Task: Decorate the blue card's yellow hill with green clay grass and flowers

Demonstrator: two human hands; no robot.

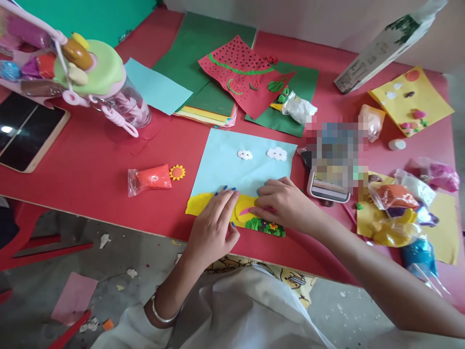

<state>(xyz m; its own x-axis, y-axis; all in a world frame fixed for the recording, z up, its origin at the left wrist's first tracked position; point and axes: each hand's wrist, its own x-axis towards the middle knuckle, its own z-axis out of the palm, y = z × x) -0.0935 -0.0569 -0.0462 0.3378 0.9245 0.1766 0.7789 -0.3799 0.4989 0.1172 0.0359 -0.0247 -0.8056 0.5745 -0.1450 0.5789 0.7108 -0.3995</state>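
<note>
A light blue sheet lies on the red table, with two white clay clouds on its upper part. Yellow clay covers the lower edge, and a dark green clay patch with small flowers sits at the bottom right. My left hand rests flat on the yellow clay, fingers stretched out. Curled fingers of my right hand press at the yellow clay, beside a pink strip. Whatever lies between those fingertips is hidden.
Left of the sheet are a red clay packet and a clay sun. A phone stands to the right, near several clay packets. Behind lie a watermelon picture and green sheets; a bottle stands left.
</note>
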